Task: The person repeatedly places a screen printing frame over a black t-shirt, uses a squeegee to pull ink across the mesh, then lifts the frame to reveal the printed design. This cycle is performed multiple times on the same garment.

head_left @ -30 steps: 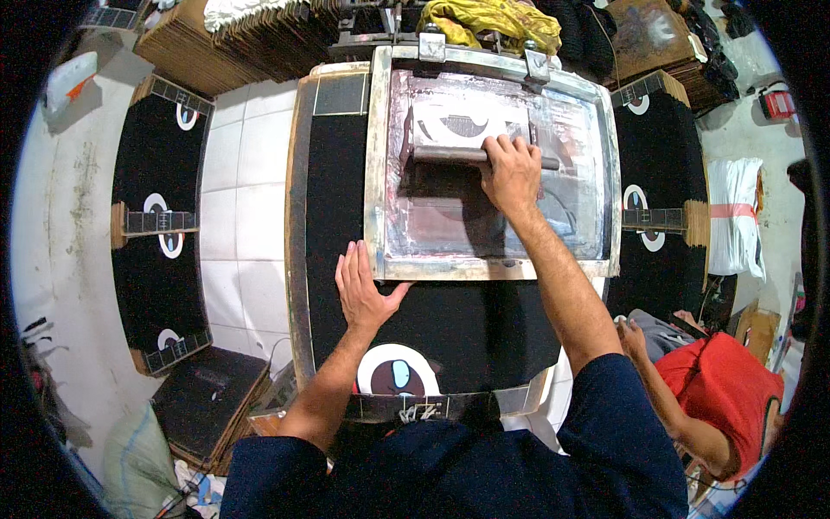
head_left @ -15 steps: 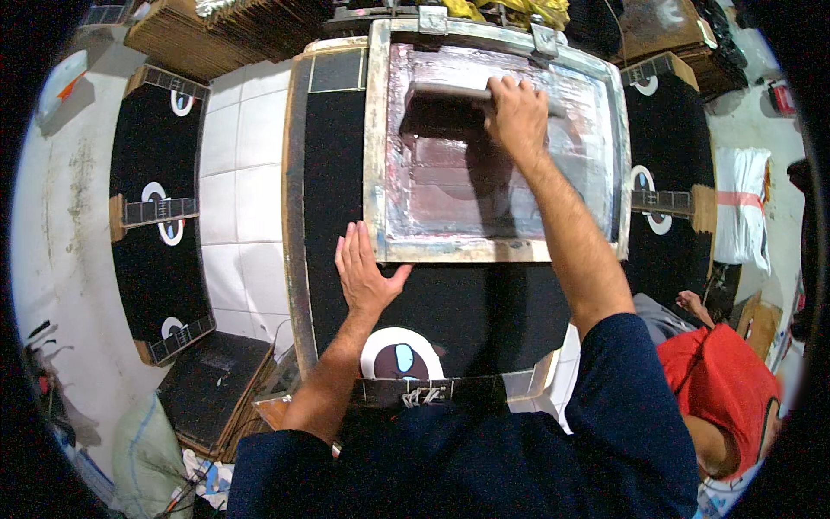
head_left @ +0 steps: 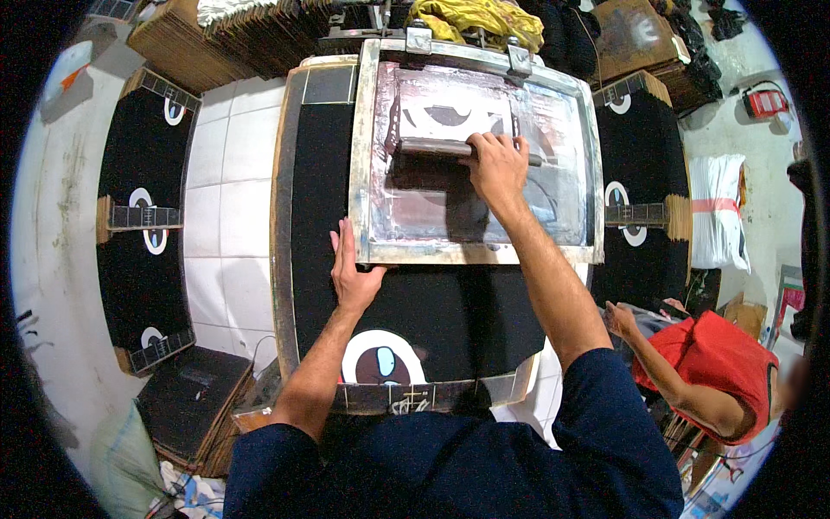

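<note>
One printed eye (head_left: 385, 365) lies nearest me; beyond, my left fingers (head_left: 348, 237) rest extended at the near corner of the frame (head_left: 450, 256). My right fingers (head_left: 493, 143) clench the squeegee (head_left: 432, 149) inside it, now drawn back toward me, baring a white patch (head_left: 458, 131): this stroke seems partway.

Head-worn fisheye, looking down, near framed screen (head_left: 415, 210)
</note>
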Available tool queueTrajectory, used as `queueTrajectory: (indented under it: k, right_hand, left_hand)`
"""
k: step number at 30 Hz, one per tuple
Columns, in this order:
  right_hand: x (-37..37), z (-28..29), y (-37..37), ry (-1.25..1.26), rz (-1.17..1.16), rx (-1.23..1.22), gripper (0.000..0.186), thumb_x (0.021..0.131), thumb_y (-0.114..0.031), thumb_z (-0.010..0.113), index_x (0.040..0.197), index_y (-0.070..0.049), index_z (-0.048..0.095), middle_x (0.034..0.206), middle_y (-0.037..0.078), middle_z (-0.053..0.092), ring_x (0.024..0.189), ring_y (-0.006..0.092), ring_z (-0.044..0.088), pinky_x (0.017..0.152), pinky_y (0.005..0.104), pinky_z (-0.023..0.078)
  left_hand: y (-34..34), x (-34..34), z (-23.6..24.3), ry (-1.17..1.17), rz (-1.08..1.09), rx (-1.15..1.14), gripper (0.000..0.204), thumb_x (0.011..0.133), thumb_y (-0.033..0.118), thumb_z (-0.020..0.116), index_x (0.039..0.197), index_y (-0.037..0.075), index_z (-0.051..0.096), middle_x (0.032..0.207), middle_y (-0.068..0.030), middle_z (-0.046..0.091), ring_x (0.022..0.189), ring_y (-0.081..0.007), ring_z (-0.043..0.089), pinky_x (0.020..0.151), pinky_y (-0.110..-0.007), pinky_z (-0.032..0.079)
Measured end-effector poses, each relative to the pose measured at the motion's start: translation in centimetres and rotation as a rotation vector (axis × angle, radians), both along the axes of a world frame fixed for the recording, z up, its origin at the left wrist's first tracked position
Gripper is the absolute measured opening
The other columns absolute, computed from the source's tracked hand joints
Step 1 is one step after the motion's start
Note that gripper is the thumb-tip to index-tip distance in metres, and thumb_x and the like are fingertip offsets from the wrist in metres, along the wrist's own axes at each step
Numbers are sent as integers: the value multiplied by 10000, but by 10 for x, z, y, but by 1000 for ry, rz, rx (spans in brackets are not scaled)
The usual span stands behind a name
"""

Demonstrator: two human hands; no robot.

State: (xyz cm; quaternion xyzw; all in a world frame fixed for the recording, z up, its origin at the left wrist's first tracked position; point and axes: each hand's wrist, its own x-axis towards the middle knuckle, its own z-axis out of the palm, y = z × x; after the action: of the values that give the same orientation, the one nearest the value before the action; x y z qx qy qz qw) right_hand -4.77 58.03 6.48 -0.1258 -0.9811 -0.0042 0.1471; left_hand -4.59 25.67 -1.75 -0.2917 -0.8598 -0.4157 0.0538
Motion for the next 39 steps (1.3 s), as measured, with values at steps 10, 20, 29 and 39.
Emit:
queueTrajectory:
  k: [10,20,29,39]
  right_hand:
    - [-41,38,34,-150,20,-149,358,813,-207,821,1144,-122,714,1064,98,748,1050,350,657,873,495,469]
    - [-108,12,92,-228,55,-71,581,789,-393,854,1296,-174,678,1123,148,745,1067,357,706,869,532,539]
    - [-85,7,59,-64,-76,-60,439,781,-204,842,1202,-190,719,1081,90,738,1073,327,650,909,493,479]
    - [38,12,-31,219,-82,-107,588,570,-56,871,1118,-201,713,1073,1,684,1074,252,586,1031,462,394]
  left_hand:
    - [-6,4,-7,-10,-77,164,1157,742,85,901,1633,96,164,1610,-343,288,1440,-492,424,1123,-520,489]
    - [-8,7,-17,-55,-75,186,1112,742,72,899,1604,40,197,1582,-387,300,1458,-513,388,1168,-542,425]
    - [-6,8,-15,-40,-59,172,1095,751,90,895,1597,30,202,1578,-372,323,1452,-509,399,1168,-530,431]
    - [-1,9,-4,-9,-5,230,1094,692,40,899,1595,25,283,1594,-257,411,1444,-414,460,1185,-442,415]
